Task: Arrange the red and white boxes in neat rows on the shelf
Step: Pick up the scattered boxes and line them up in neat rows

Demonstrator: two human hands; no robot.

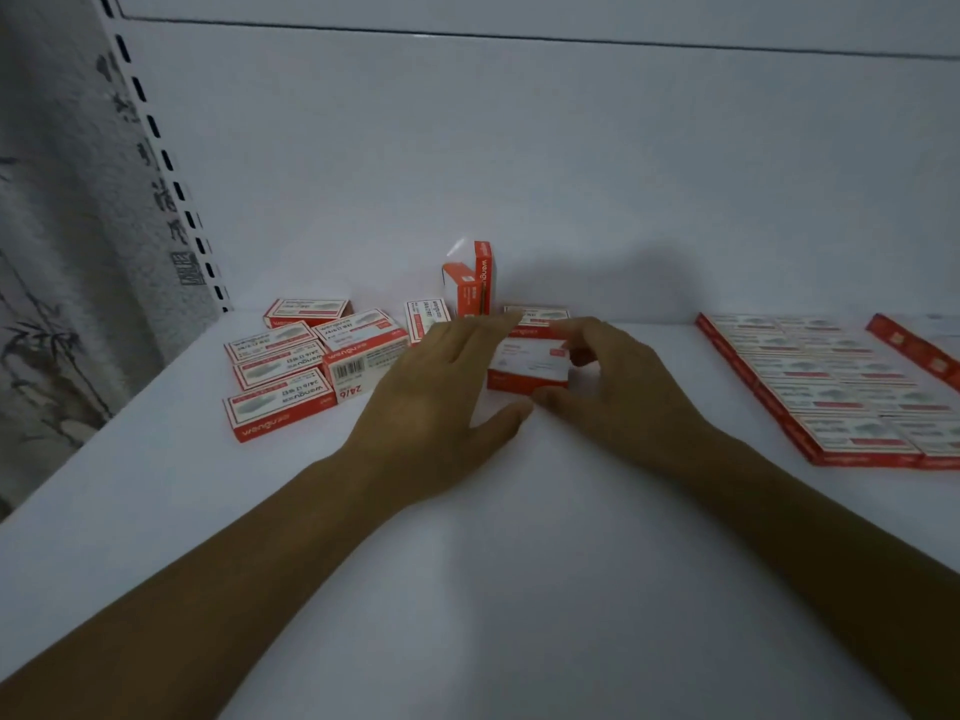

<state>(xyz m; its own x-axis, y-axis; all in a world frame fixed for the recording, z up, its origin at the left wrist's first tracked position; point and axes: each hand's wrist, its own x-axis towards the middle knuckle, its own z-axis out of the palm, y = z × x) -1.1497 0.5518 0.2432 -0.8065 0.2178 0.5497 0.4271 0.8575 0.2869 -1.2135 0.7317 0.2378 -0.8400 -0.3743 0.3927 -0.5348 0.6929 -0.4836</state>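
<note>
A small red and white box [527, 368] lies flat mid-shelf. My right hand [618, 379] grips it, thumb on its near edge and fingers curled over its right end. My left hand [441, 387] hovers beside the box's left side with fingers spread and empty. Behind the box lies another flat box [537, 317]. Several loose boxes [291, 366] lie jumbled at the left. An upright box [470, 283] stands against the back wall. Neat rows of boxes [831, 381] lie flat at the right.
The white shelf [467, 563] has a white back wall. A slotted upright [156, 148] stands at the left rear corner. More red boxes [914, 350] lie at the far right edge. A grey patterned wall hanging is left of the shelf.
</note>
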